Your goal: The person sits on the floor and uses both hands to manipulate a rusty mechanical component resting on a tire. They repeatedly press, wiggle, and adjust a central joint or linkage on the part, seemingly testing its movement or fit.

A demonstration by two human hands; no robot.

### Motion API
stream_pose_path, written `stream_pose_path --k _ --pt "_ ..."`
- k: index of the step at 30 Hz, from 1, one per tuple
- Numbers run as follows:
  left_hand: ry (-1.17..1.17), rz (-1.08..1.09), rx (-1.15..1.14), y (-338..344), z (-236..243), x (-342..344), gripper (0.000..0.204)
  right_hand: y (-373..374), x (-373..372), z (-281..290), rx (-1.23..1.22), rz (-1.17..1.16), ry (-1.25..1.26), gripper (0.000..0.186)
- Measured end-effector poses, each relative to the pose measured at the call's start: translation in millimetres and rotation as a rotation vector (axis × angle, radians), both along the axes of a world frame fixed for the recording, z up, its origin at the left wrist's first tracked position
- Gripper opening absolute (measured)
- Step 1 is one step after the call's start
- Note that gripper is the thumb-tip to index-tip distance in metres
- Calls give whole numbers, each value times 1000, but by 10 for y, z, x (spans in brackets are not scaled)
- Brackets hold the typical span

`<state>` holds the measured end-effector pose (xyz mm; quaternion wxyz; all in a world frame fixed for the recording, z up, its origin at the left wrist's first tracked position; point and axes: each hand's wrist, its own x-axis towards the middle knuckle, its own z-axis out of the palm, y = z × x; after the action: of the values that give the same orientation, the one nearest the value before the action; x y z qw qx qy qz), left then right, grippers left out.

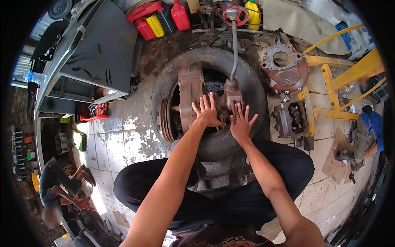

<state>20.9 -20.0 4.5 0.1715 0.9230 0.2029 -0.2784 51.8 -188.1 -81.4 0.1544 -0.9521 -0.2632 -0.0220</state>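
Note:
A rust-brown gearbox casing with a grooved pulley at its left side lies inside a large black tyre on the floor. A long bent metal lever rises from its right part. My left hand rests with fingers spread on the middle of the casing. My right hand lies just right of it, fingers spread, touching the casing below the lever's base. Both hands appear to hold nothing.
A bell housing, an opened metal case and a yellow frame stand right. Jugs line the back. A metal bench and red crate are left. Co-workers crouch at both sides.

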Motion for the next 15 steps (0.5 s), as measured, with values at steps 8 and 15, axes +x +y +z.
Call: stream_pose_path --k 8,15 --pt "-12 6 -25 16 3 -28 152 33 9 83 -47 14 51 67" --pt "-24 24 -29 -18 -82 -40 141 88 201 76 -21 29 -20 81"
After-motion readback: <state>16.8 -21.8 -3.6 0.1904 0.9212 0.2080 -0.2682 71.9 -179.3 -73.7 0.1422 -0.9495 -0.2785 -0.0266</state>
